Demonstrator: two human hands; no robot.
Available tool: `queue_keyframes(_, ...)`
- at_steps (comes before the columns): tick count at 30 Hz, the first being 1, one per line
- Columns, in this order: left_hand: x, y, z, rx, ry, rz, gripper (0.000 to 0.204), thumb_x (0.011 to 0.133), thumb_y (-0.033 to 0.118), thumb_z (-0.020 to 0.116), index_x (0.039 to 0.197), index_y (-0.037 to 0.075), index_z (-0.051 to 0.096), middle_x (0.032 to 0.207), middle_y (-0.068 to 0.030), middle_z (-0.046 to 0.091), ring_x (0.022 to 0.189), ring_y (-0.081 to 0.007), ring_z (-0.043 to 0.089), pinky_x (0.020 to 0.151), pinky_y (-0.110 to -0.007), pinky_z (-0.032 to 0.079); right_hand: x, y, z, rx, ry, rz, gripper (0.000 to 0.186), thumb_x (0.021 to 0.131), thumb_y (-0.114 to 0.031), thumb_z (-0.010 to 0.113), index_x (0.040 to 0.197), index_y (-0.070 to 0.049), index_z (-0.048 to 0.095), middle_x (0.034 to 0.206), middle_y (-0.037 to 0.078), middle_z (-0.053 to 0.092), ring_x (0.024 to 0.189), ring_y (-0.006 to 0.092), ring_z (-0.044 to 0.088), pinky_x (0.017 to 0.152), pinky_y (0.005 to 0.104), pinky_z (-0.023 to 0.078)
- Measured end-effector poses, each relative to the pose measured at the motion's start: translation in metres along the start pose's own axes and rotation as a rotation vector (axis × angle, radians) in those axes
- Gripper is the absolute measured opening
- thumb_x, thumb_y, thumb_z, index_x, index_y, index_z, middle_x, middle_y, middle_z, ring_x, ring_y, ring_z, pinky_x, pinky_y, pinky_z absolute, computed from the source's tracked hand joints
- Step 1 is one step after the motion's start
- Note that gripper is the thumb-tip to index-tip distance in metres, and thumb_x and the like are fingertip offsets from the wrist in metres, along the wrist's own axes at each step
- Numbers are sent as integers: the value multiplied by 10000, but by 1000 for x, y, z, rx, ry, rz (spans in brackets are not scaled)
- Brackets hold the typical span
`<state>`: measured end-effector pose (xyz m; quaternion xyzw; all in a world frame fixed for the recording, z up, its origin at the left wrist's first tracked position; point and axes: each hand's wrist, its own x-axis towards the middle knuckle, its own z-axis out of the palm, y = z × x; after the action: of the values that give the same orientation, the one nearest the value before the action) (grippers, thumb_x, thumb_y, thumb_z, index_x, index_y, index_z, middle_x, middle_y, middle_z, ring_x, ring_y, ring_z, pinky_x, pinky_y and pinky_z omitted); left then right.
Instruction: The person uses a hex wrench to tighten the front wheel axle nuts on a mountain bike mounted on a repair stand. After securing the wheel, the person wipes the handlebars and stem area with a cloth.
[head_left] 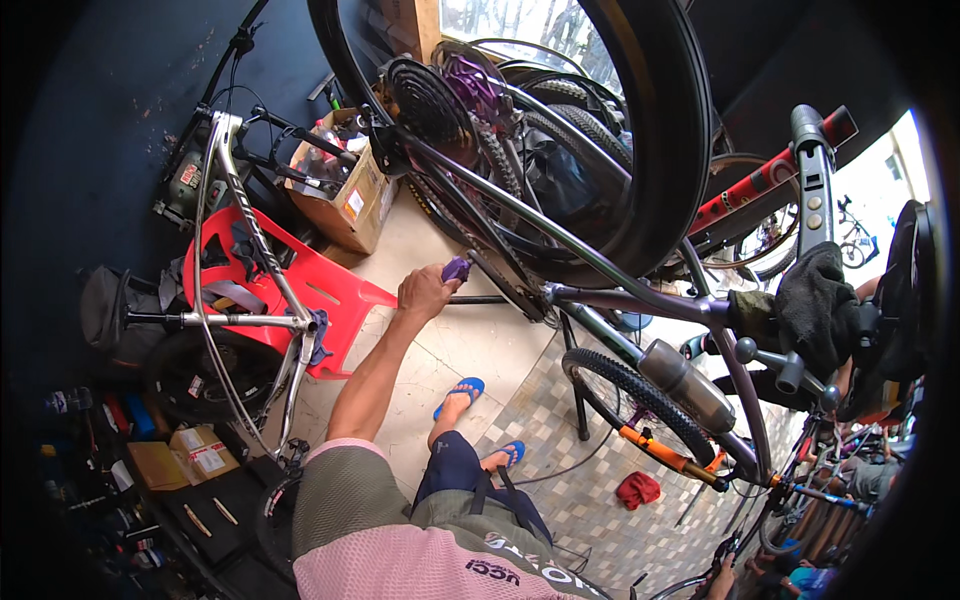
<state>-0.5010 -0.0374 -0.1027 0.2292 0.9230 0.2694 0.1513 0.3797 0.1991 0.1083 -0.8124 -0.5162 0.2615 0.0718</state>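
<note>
My left hand (pixel 428 290) reaches forward, its fingers closed around a purple pedal (pixel 457 270). The pedal sits by the end of a black crank arm (pixel 480 300) on a bicycle (pixel 620 298) with a dark purple frame, held raised. At the lower right edge my right hand (pixel 721 580) is partly in view, fingers curled at a black handlebar end (pixel 731 546). A grey bottle (pixel 686 386) is mounted on the frame. The rear wheel (pixel 690 130) stands high, and the front wheel (pixel 640 400) hangs by an orange fork (pixel 660 452).
On my left a silver frame (pixel 262 230) leans over a red plastic chair (pixel 335 290). Behind stands a cardboard box (pixel 358 205) of parts. A black repair stand arm (pixel 815 190) rises at right. A red cloth (pixel 638 490) lies on the tiles. Tools fill the lower left.
</note>
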Motion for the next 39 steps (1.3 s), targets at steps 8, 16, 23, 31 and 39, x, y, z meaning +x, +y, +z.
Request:
queue_keyframes(8,-113,114,19,-876,-508,175,338,867,289,772,1103,49,748,883,-140,766,775,-178,713,738,-347,564,22,14,-1,8,-7,-5,475,950,-528,788,931,-70,664,635,21,551,495,153,519,437,339,414)
queue_keyframes(16,-158,98,216,-484,-578,11,370,911,370,734,1135,77,703,1002,-185,771,922,-417,739,833,-513,578,35,14,1,5,-8,-19,450,965,-508,777,944,-82,633,621,19,533,470,161,520,416,342,417)
queue_keyframes(23,-38,-53,245,-100,-153,-182,273,1006,348,660,1206,165,625,1039,-205,750,1008,-451,727,828,-596,571,34,19,-5,23,1,-23,430,978,-490,767,955,-92,606,608,17,518,449,168,520,398,345,419)
queue_keyframes(31,-27,28,-35,-88,-131,86,264,961,299,735,1116,86,719,968,-208,772,916,-428,742,802,-527,574,47,48,2,70,-20,-17,409,992,-470,755,968,-104,576,593,15,501,424,177,520,377,349,422)
queue_keyframes(39,-162,124,130,-717,-676,174,408,907,361,774,1116,12,743,953,-169,768,846,-262,734,820,-426,578,66,73,-6,89,-30,-18,403,997,-466,752,953,-118,553,583,11,488,406,180,521,364,353,433)
